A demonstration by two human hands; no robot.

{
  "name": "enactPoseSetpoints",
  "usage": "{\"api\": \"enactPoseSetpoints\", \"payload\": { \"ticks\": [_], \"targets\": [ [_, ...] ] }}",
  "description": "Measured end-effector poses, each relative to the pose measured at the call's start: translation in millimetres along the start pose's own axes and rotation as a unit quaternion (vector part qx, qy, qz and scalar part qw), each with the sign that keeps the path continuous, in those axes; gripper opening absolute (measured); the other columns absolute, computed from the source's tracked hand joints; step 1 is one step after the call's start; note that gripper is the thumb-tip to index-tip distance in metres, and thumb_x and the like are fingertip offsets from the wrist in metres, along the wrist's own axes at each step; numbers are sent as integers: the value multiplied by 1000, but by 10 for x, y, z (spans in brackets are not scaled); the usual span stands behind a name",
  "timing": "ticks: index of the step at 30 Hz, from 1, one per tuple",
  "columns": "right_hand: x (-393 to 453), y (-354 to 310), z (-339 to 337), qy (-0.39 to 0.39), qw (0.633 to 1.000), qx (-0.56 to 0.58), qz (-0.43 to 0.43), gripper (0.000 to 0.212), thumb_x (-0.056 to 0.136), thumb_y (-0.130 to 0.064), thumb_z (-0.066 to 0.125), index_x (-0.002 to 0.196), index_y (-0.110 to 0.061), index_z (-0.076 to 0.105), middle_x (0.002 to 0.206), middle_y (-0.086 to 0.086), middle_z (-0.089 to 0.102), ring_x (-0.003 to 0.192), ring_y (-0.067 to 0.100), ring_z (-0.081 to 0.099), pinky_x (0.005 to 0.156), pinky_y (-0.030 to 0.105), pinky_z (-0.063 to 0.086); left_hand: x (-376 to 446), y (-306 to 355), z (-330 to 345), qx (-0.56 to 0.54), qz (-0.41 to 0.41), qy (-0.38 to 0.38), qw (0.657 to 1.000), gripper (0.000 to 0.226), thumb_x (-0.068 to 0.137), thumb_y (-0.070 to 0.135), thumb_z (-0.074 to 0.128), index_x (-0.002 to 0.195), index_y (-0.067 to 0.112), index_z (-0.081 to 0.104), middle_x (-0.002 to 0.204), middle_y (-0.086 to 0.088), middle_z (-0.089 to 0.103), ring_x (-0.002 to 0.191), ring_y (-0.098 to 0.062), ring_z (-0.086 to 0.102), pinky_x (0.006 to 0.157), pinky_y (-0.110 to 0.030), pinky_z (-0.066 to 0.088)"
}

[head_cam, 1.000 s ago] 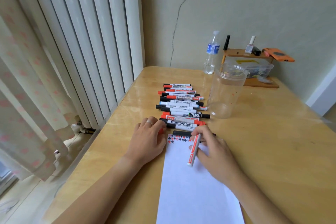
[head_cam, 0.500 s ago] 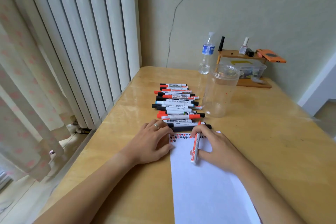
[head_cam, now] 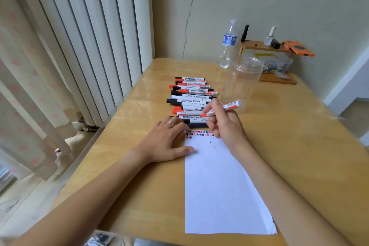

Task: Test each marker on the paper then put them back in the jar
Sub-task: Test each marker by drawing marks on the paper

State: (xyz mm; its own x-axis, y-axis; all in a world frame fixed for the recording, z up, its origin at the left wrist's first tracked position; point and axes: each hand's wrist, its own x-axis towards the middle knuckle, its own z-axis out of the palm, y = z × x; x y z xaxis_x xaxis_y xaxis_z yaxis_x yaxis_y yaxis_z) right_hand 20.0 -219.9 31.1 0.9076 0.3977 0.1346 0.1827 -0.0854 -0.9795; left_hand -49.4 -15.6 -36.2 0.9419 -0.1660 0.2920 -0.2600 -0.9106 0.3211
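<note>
While the fingers (head_cam: 212, 110) of the right hand (head_cam: 225, 124) pinch a red-and-white marker (head_cam: 226, 107) just above center frame, its tail points toward the clear jar (head_cam: 242, 80) to the upper right. Left of center, the left hand (head_cam: 167, 142) lies flat, fingers spread, thumb on the white paper (head_cam: 221, 189), whose top edge carries red and black marks. Beyond both hands a row of markers (head_cam: 191, 98) lies on the wooden counter (head_cam: 299, 146).
</note>
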Motion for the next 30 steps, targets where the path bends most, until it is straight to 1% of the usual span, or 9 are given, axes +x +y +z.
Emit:
{"api": "enactPoseSetpoints", "payload": {
  "ticks": [2, 4, 7, 9, 11, 14, 19, 24, 30],
  "targets": [
    [38, 15, 55, 0, 998, 28, 56, 38, 106, -31, 44, 97, 1, 63, 61, 12, 45, 46, 16, 36, 43, 22, 27, 0, -9, 2, -5, 1, -2, 1000, 61, 86, 79, 48, 128, 34, 54, 131, 10, 49, 126, -14, 42, 106, -43, 39],
    [41, 91, 102, 3, 995, 51, 84, 27, 101, -21, 45, 94, -3, 65, 64, 13, 52, 45, 17, 39, 41, 21, 25, 4, -21, 1, -1, 3, 1, 1000, 63, 84, 80, 52, 128, 34, 54, 131, 10, 48, 126, -14, 43, 106, -43, 39],
    [-9, 281, 128, 16, 994, 55, 91, 16, 100, -13, 50, 90, -13, 62, 69, 10, 56, 46, 17, 41, 43, 20, 22, 2, -39, 10, -6, 6, 9, 1000, 65, 83, 82, 55, 128, 34, 54, 130, 13, 48, 125, -12, 43, 105, -42, 39],
    [-27, 372, 127, 22, 996, 39, 77, 12, 101, -14, 58, 89, -13, 60, 70, 8, 56, 45, 16, 41, 43, 19, 22, 5, -48, 6, -12, 10, 13, 1000, 67, 83, 82, 56, 130, 35, 54, 131, 14, 49, 125, -9, 42, 106, -41, 39],
    [-38, 423, 129, 26, 998, 26, 56, 15, 100, -14, 64, 87, -13, 58, 67, 10, 54, 43, 17, 40, 41, 18, 25, 5, -59, -4, -23, 10, 10, 1000, 70, 83, 82, 57, 135, 36, 55, 133, 16, 49, 128, -7, 41, 108, -40, 39],
    [-62, 420, 130, 26, 998, -4, 50, 17, 97, -10, 68, 87, -11, 54, 63, 14, 54, 41, 20, 42, 40, 19, 27, 6, -78, -24, -40, 4, -1, 999, 74, 80, 83, 59, 140, 39, 56, 135, 19, 50, 131, -3, 39, 110, -36, 37],
    [-116, 444, 121, 9, 996, -48, 70, 19, 91, -7, 69, 81, -7, 52, 55, 22, 59, 41, 27, 49, 43, 28, 38, 5, -92, -37, -43, -2, -8, 999, 80, 78, 86, 59, 142, 37, 58, 139, 19, 52, 134, -2, 40, 112, -33, 35],
    [-131, 462, 130, 9, 996, -47, 70, 19, 90, -4, 70, 83, -1, 52, 57, 21, 62, 45, 33, 57, 46, 34, 45, -60, -85, -2, -38, -9, 3, 999, 78, 81, 83, 58, 145, 39, 54, 147, 19, 48, 141, -1, 35, 120, -29, 20],
    [-152, 434, 154, 11, 997, -50, 64, 18, 93, -3, 69, 85, 1, 54, 58, 24, 63, 46, 30, 58, 48, 33, 48, -67, -73, -4, -49, -12, -1, 999, 74, 83, 79, 59, 146, 40, 52, 147, 18, 47, 142, -1, 32, 121, -30, 15]
  ]
}}
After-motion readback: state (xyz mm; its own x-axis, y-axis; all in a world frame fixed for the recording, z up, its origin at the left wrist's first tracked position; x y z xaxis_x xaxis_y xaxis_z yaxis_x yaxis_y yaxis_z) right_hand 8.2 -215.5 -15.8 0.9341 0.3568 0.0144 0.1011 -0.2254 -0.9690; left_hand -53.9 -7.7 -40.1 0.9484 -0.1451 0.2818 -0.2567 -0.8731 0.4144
